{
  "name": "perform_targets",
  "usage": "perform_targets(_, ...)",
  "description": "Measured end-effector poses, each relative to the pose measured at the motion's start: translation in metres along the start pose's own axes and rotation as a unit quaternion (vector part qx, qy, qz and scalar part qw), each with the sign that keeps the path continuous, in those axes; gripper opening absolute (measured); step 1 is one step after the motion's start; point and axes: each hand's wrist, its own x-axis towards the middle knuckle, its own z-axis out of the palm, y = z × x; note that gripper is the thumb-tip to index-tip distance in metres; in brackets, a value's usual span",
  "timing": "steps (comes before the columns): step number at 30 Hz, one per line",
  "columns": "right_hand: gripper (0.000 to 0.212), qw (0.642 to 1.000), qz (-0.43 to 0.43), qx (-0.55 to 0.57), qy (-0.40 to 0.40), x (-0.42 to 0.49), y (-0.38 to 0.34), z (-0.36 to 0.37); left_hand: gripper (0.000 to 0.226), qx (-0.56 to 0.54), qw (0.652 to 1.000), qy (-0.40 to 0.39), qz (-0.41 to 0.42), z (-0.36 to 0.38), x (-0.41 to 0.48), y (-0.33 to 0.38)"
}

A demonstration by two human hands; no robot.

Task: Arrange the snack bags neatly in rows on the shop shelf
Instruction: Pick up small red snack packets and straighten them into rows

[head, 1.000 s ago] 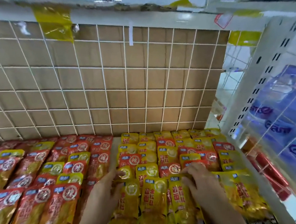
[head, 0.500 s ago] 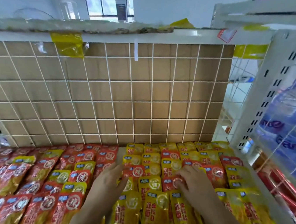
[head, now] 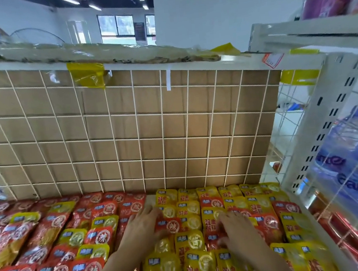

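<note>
While both hands rest on the snack bags point(head: 100, 236), the left hand point(head: 142, 227) lies flat, fingers straight, against a red bag point(head: 172, 224). The right hand point(head: 239, 232) presses spread fingers on yellow bags point(head: 194, 241). Neither hand grips anything. Bags lie in overlapping rows on the shelf point(head: 310, 218), before a wire grid point(head: 137, 128).

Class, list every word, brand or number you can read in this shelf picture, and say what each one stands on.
"Gant", partly cut off and uncertain: on the blue packs at right.
Snack bags: Chinese characters and a blue brand patch, too blurred to read.
Red tag at upper right: print too small to read.
</note>
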Motion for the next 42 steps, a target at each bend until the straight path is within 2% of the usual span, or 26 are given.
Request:
perform_targets(5, 0.03, 1.0, 0.007, 0.0, 0.008, 0.004, -0.002, 0.0, 0.042, -0.044, 0.999, -0.022, -0.001, -0.003, 0.014, -0.002)
perform_targets(8, 0.014, 0.999, 0.009, 0.033, 0.021, 0.004, -0.003, -0.004, 0.036, -0.07, 0.997, -0.036, -0.009, -0.005, 0.02, -0.003)
perform_targets(11, 0.028, 0.995, 0.028, 0.086, 0.052, 0.003, -0.002, -0.011, 0.036, -0.08, 0.995, -0.054, 0.0, -0.006, 0.021, -0.001)
perform_targets(13, 0.029, 0.989, 0.042, 0.116, 0.085, 0.003, -0.001, -0.013, 0.025, -0.08, 0.995, -0.057, 0.015, -0.007, 0.022, -0.001)
perform_targets(14, 0.023, 0.985, 0.047, 0.13, 0.103, 0.003, -0.001, -0.015, 0.018, -0.089, 0.995, -0.052, 0.02, -0.008, 0.022, -0.002)
perform_targets(19, 0.016, 0.968, 0.06, 0.168, 0.179, 0.004, 0.002, -0.025, 0.03, -0.143, 0.99, 0.001, -0.001, -0.012, 0.031, -0.004)
perform_targets(23, 0.017, 0.949, 0.053, 0.196, 0.241, 0.004, 0.004, -0.032, 0.015, -0.214, 0.975, 0.054, -0.002, -0.022, 0.036, 0.001)
perform_targets(28, 0.011, 0.914, 0.028, 0.243, 0.324, 0.002, 0.005, -0.044, 0.001, -0.297, 0.947, 0.125, -0.013, -0.039, 0.044, 0.003)
perform_targets(31, 0.018, 0.908, 0.007, 0.249, 0.338, -0.005, 0.007, -0.052, 0.012, -0.357, 0.919, 0.166, -0.009, -0.05, 0.042, 0.009)
perform_targets(34, 0.013, 0.916, -0.023, 0.209, 0.343, -0.014, 0.01, -0.059, 0.011, -0.415, 0.887, 0.202, 0.015, -0.063, 0.036, 0.019)
perform_targets(38, 0.008, 0.895, -0.045, 0.224, 0.383, -0.032, 0.013, -0.071, 0.016, -0.489, 0.839, 0.233, 0.046, -0.08, 0.018, 0.03)
perform_targets(40, 0.007, 0.886, -0.055, 0.239, 0.393, -0.04, 0.016, -0.075, 0.015, -0.497, 0.833, 0.234, 0.063, -0.086, 0.007, 0.035)
perform_targets(42, 0.009, 0.884, -0.06, 0.247, 0.393, -0.047, 0.02, -0.076, 0.014, -0.467, 0.845, 0.248, 0.077, -0.087, -0.005, 0.037)
